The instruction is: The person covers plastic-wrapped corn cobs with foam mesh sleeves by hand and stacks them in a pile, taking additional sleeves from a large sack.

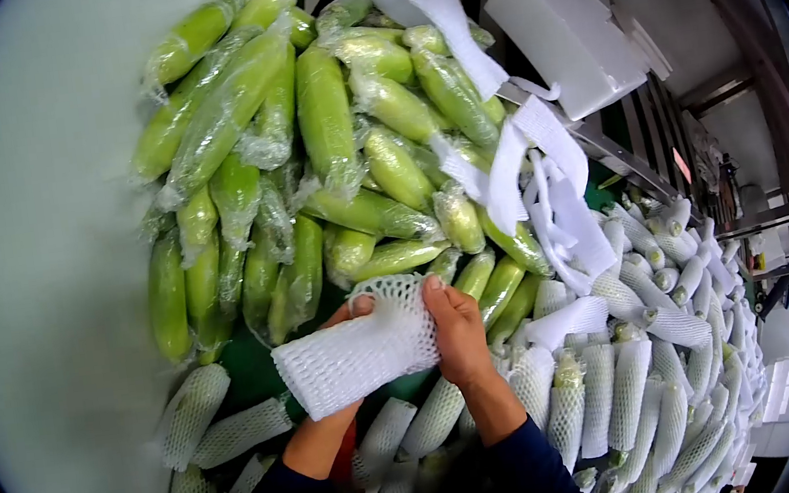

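Observation:
A white foam net sleeve (354, 355) is stretched between my two hands, its upper right end spread open. My left hand (347, 312) grips it from behind, with most of the palm and fingers hidden by the foam. My right hand (458, 325) pinches the rim at the right, thumb up. The sleeve looks flattened, and I cannot see anything inside it. Just beyond my hands lies a heap of long green gourds (324, 117) wrapped in clear plastic film.
Gourds in foam nets (620, 396) are piled at the right, and several netted ones (240, 433) lie at the lower left. Loose white foam sleeves (556, 197) lie over the heap's right side. A white foam box (566, 38) stands at the back right. A pale wall (55, 288) borders the left.

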`<action>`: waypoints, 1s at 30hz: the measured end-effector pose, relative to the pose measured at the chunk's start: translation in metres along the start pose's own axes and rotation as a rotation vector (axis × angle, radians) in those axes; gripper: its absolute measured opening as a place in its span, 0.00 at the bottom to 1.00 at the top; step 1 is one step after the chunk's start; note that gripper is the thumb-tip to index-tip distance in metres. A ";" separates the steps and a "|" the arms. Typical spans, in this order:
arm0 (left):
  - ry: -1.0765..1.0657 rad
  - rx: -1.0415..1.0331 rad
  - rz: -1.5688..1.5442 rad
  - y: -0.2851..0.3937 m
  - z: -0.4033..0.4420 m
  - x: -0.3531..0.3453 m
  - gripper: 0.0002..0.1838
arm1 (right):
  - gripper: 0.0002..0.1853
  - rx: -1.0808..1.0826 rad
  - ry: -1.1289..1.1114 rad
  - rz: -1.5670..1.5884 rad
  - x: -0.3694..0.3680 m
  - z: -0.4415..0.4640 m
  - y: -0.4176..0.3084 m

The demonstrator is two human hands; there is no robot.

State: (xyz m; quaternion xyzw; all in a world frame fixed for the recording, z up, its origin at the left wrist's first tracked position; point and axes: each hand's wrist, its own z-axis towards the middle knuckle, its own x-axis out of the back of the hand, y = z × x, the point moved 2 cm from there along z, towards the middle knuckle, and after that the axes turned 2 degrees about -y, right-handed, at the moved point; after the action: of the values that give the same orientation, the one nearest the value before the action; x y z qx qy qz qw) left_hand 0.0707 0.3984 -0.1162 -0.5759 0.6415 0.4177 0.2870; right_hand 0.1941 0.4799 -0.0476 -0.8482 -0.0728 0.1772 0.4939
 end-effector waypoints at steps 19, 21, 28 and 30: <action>-0.227 0.091 1.011 0.087 -0.063 0.079 0.22 | 0.15 0.057 -0.018 0.012 -0.041 -0.021 0.149; -0.157 0.106 1.364 0.139 -0.119 0.039 0.23 | 0.18 0.203 -0.172 -0.242 -0.073 -0.068 0.142; 0.159 -0.173 1.495 0.188 -0.169 0.026 0.15 | 0.28 0.476 -0.496 -1.045 -0.115 -0.115 0.121; 0.179 -0.184 1.512 0.167 -0.161 0.013 0.13 | 0.26 0.703 -0.005 -1.168 -0.054 -0.049 0.033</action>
State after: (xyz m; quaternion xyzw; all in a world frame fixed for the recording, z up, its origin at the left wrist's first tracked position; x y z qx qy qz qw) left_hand -0.0772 0.2504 -0.0150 -0.0336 0.8444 0.5040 -0.1787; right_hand 0.1609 0.4073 -0.0422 -0.4584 -0.4579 -0.1032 0.7547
